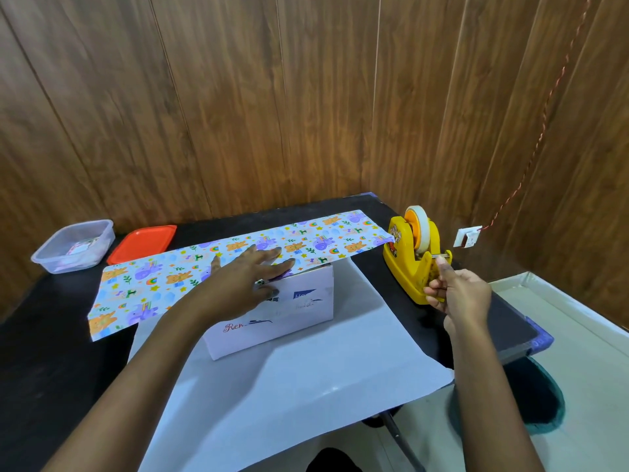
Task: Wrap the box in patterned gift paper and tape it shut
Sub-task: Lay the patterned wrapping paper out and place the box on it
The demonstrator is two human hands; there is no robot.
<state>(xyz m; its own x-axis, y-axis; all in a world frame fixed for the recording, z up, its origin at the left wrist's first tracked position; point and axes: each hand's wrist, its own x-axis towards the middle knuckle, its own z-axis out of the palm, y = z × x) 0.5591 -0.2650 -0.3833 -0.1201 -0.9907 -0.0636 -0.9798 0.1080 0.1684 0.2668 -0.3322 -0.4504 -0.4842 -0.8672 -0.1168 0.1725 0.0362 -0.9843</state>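
A white box [299, 311] with printed lettering stands mid-table on the gift paper. The paper's white underside [306, 379] spreads toward me. Its patterned far flap [163, 277], with bears and elephants, is folded over the box top. My left hand [248, 277] lies flat, fingers spread, pressing that flap onto the box. To the right stands a yellow tape dispenser [413, 257] with a white tape roll. My right hand [456, 291] is at its cutter end, thumb and fingers pinched on the tape end; the strip itself is barely visible.
A clear plastic tub [75, 247] and its orange lid [143, 243] sit at the back left of the black table [51, 352]. Wooden wall panels close the back and right. A white switch box [468, 237] with a twisted wire hangs on the right wall.
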